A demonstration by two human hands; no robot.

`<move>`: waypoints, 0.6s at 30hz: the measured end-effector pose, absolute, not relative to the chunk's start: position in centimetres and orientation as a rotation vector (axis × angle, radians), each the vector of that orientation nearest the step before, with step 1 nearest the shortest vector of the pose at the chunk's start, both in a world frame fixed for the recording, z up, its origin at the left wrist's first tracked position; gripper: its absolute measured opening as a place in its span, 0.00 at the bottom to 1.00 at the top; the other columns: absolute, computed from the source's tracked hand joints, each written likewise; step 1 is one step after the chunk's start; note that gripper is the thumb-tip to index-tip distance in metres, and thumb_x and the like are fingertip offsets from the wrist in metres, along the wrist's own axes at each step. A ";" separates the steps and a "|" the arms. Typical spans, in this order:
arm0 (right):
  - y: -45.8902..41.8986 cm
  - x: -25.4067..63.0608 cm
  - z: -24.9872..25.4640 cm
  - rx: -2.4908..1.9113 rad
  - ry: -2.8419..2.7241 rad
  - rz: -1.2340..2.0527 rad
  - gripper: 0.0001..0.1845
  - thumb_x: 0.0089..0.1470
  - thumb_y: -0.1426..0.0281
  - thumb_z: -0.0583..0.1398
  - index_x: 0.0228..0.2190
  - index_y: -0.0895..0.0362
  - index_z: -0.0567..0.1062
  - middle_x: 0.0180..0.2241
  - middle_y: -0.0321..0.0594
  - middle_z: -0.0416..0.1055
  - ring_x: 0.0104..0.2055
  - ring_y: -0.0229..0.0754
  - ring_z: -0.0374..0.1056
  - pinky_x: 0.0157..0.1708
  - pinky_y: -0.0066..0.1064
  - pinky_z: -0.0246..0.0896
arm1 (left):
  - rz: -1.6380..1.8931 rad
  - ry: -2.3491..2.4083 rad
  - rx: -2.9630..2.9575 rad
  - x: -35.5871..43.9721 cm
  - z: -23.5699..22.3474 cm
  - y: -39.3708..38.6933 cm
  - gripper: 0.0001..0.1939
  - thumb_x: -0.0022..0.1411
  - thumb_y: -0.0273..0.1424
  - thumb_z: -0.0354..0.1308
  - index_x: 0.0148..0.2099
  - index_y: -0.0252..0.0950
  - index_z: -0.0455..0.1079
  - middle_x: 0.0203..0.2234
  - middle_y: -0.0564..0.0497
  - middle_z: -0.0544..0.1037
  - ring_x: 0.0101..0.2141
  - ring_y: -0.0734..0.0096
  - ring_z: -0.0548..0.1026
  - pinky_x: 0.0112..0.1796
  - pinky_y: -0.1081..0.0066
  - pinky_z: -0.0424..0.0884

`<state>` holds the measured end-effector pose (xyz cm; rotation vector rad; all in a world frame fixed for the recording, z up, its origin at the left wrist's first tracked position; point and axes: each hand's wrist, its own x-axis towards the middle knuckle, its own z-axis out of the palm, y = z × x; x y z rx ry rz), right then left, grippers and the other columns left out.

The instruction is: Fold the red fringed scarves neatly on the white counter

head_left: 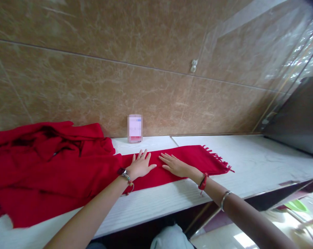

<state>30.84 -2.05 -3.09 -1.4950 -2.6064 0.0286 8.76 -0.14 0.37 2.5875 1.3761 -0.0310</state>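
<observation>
A red scarf (190,157) lies along the white counter, its fringed end toward the right. My left hand (141,166) rests flat on the scarf with the fingers spread, wearing a ring, a dark watch and a beaded bracelet. Just to the right, my right hand (176,166) also presses flat on the cloth, fingers stretched out toward the left. To the left, more red fabric (53,173) sits bunched and folded in a loose heap, with some fringe at its lower left. Whether the heap is all one piece with the flat strip I cannot tell.
A phone (135,129) with a blurred screen leans upright against the brown tiled wall (146,93). The white counter (249,159) reaches right to a dark grey appliance (296,117). A small white hook (194,65) is on the wall. Below right is a green basin (296,205).
</observation>
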 end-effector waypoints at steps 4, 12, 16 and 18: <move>-1.6 34.2 -3.4 -1.558 -2.651 -0.044 0.27 0.61 0.59 0.39 0.58 0.54 0.52 0.61 0.44 0.47 0.62 0.46 0.38 0.56 0.50 0.42 | -0.066 1.411 2.572 9.4 -0.7 -0.2 0.34 0.61 0.51 0.32 0.64 0.41 0.41 0.63 0.49 0.37 0.61 0.49 0.35 0.51 0.36 0.40; 0.9 48.1 -4.5 -2.005 -2.305 -0.102 0.27 0.60 0.64 0.37 0.58 0.55 0.54 0.59 0.43 0.51 0.62 0.45 0.41 0.58 0.46 0.41 | -0.053 1.426 2.622 9.7 -1.1 -0.1 0.31 0.62 0.49 0.33 0.64 0.44 0.41 0.63 0.50 0.38 0.60 0.47 0.35 0.49 0.34 0.39; 1.2 51.6 -4.7 -2.216 -2.120 -0.029 0.27 0.59 0.64 0.39 0.58 0.56 0.53 0.59 0.45 0.52 0.61 0.46 0.43 0.57 0.46 0.44 | -0.080 1.412 2.603 9.8 -1.0 -0.1 0.31 0.62 0.49 0.33 0.65 0.43 0.40 0.63 0.50 0.37 0.60 0.48 0.35 0.49 0.34 0.38; 0.8 51.8 -4.1 -2.310 -2.002 -0.061 0.28 0.59 0.62 0.39 0.59 0.57 0.52 0.60 0.48 0.49 0.61 0.49 0.42 0.56 0.50 0.44 | -0.083 1.416 2.594 9.8 -1.0 0.0 0.32 0.62 0.49 0.33 0.64 0.44 0.40 0.63 0.50 0.36 0.60 0.48 0.35 0.50 0.34 0.38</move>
